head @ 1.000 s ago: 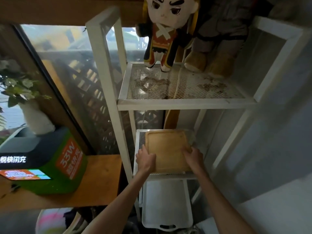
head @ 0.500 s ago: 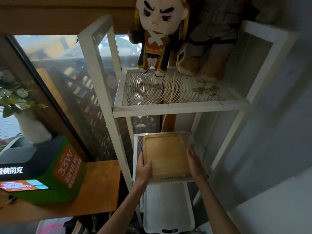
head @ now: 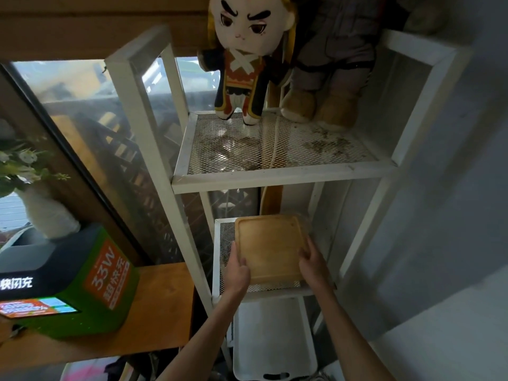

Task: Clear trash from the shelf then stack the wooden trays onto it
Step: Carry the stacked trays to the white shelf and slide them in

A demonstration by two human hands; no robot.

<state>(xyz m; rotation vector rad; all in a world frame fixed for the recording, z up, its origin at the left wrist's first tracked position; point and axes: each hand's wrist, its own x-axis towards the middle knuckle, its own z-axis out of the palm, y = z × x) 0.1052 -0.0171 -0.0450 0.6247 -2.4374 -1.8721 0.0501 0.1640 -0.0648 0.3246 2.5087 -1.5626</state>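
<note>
A white mesh shelf (head: 277,291) stands beside a wooden surface (head: 154,312) at lower left. At lower centre, a wooden tray (head: 270,247) lies flat, left hand (head: 238,273) and right hand (head: 313,264) grasping its sides.

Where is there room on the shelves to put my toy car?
The upper mesh shelf has a bare, dirty patch in front of the doll and plush; its back is crowded. The lower shelf is nearly filled by the wooden tray, gripped by the left hand and right hand; only a thin strip stays free on its left.
</note>
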